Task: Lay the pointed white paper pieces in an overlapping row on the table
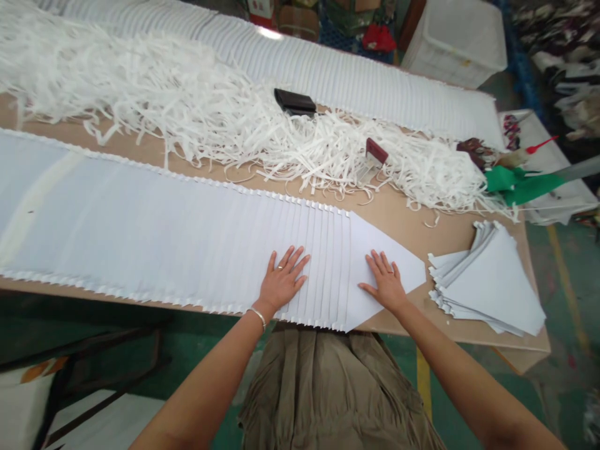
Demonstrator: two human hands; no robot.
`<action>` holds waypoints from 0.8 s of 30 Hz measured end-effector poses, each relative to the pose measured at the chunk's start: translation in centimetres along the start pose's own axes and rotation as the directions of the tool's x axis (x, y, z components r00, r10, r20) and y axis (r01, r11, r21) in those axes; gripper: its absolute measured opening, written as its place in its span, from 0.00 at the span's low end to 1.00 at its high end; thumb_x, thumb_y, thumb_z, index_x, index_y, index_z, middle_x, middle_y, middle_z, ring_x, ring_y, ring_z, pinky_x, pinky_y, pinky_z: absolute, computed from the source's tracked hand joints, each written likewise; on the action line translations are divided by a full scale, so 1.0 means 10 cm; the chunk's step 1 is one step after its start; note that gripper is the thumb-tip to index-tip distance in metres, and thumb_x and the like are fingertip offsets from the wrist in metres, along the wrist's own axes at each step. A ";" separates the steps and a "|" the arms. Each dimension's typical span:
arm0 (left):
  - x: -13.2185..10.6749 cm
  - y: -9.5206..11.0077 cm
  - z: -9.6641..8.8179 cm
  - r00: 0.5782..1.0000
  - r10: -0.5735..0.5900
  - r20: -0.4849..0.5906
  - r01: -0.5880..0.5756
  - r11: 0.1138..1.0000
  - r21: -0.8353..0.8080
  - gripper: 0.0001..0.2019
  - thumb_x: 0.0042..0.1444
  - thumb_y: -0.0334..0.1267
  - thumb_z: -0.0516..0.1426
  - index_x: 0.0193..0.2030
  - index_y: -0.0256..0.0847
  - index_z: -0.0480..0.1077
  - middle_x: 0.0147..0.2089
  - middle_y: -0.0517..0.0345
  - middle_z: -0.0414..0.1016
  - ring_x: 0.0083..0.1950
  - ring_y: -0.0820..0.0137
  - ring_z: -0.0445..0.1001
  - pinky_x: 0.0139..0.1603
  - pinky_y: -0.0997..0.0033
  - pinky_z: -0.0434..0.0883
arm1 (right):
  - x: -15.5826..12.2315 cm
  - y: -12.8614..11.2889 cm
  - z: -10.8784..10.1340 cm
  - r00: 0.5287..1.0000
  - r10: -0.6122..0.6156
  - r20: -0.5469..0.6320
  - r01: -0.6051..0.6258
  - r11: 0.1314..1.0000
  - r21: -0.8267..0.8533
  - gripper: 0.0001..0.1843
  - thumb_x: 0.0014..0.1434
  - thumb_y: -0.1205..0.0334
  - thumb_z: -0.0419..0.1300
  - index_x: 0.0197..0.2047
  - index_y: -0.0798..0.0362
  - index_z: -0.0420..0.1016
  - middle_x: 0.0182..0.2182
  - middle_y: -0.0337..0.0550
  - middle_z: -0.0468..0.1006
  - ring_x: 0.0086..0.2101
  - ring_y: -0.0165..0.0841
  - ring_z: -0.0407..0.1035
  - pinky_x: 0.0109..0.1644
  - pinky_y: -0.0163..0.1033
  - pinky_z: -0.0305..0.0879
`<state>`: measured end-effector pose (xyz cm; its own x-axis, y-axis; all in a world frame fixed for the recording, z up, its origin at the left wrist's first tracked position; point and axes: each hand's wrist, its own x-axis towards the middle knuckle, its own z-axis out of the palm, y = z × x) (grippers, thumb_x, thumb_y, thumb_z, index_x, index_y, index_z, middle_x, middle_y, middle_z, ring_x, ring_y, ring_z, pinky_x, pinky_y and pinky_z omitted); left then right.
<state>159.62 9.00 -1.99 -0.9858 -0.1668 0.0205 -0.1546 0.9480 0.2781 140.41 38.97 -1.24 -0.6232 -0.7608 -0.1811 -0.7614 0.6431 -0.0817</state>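
Two hands spread wide, holding nothing: left hand (281, 281) and right hand (387, 282) lie palm-down on overlapped white paper sheets (187, 225), pinning the fanned run flat against the surface (450, 247); stacked paper triangles (487, 287) sit at 3 o'clock, within reach

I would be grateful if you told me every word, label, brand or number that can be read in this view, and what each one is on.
No text can be read.
Red-and-white printed cardboard box: markings too small and blurred to read.
Small yellow label on the white plastic crate: too small to read.
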 end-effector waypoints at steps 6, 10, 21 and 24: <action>0.09 0.09 -0.02 1.000 -0.025 -0.014 0.024 0.998 -0.053 0.28 0.69 0.46 0.46 0.74 0.46 0.51 0.76 0.50 0.51 0.77 0.55 0.46 0.74 0.36 0.37 | -0.25 0.36 -0.16 0.996 0.068 -0.056 -0.065 0.996 0.060 0.43 0.67 0.39 0.49 0.76 0.49 0.40 0.74 0.48 0.46 0.72 0.43 0.37 0.72 0.58 0.39; 0.29 0.52 -0.08 0.990 -0.082 -0.114 0.071 0.992 -0.104 0.31 0.69 0.46 0.46 0.75 0.38 0.49 0.75 0.43 0.54 0.76 0.53 0.49 0.74 0.36 0.43 | -0.78 1.30 -0.29 0.965 0.228 -0.130 -0.221 0.973 0.067 0.38 0.69 0.42 0.46 0.75 0.50 0.43 0.72 0.49 0.54 0.71 0.43 0.44 0.71 0.57 0.45; 2.57 3.93 0.75 0.964 0.235 0.123 -0.156 0.877 -0.454 0.24 0.65 0.42 0.52 0.65 0.37 0.64 0.66 0.45 0.68 0.67 0.61 0.66 0.69 0.60 0.64 | -1.94 4.99 -0.34 0.639 0.766 -0.060 -0.739 0.634 0.226 0.37 0.63 0.38 0.52 0.65 0.57 0.65 0.61 0.58 0.70 0.61 0.49 0.64 0.65 0.53 0.59; 3.30 4.87 1.01 0.958 0.179 0.226 -0.094 0.935 -0.341 0.23 0.65 0.46 0.53 0.61 0.35 0.66 0.63 0.41 0.69 0.64 0.57 0.68 0.67 0.57 0.65 | -1.90 5.57 -0.15 0.673 0.739 0.030 -0.713 0.636 0.295 0.34 0.64 0.38 0.50 0.59 0.58 0.70 0.54 0.59 0.75 0.56 0.47 0.69 0.61 0.49 0.62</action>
<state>118.92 52.41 2.49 -0.9866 0.0708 -0.1473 -0.0292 0.8102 0.5854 109.54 89.10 -0.88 -0.9767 -0.0336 -0.2117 0.0124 0.9771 -0.2125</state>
